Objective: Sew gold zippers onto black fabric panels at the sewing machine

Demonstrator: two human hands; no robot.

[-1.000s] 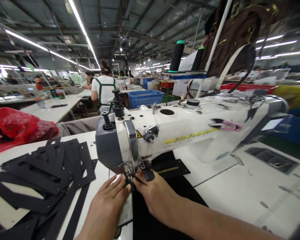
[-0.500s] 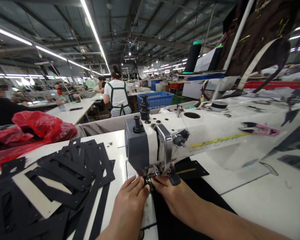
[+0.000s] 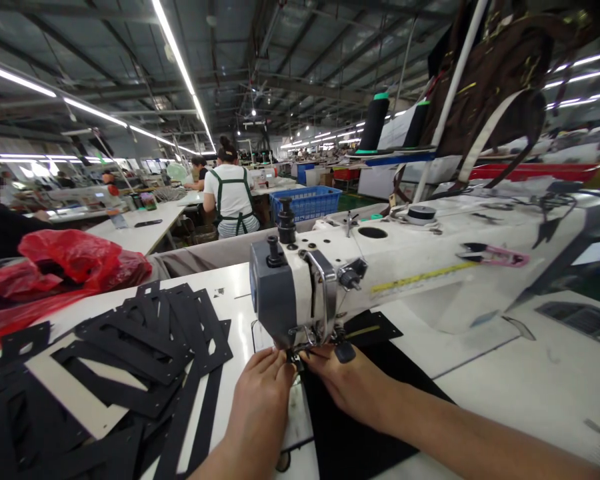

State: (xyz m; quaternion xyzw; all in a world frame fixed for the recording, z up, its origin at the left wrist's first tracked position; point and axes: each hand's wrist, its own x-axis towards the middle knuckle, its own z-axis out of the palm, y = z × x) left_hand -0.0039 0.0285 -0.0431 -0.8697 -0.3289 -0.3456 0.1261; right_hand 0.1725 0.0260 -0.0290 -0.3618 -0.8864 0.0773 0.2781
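A white and grey sewing machine (image 3: 276, 293) stands before me, its presser foot (image 3: 296, 360) low between my hands. My left hand (image 3: 261, 403) is at the left of the foot, fingers and thumb pressed together; whatever is between them is hidden. Beneath my right hand (image 3: 353, 380) lies a black fabric panel (image 3: 353, 437), which runs under the machine arm. The right fingers are closed on the panel's edge beside the foot, their tips partly hidden. A black strip with a yellowish line (image 3: 365, 331) lies behind the right hand.
Many black cut frames (image 3: 130, 340) and one cream frame (image 3: 73, 393) are heaped at left on the white table (image 3: 235, 283). Red plastic (image 3: 80, 257) lies beyond them. Pink-handled snips (image 3: 500, 255) rest on the machine arm. A person (image 3: 230, 193) sits ahead near a blue basket (image 3: 307, 203).
The view has shifted slightly, so the machine arm sits further left. The black panel lies a little differently under my right forearm. Both hands stay beside the presser foot.
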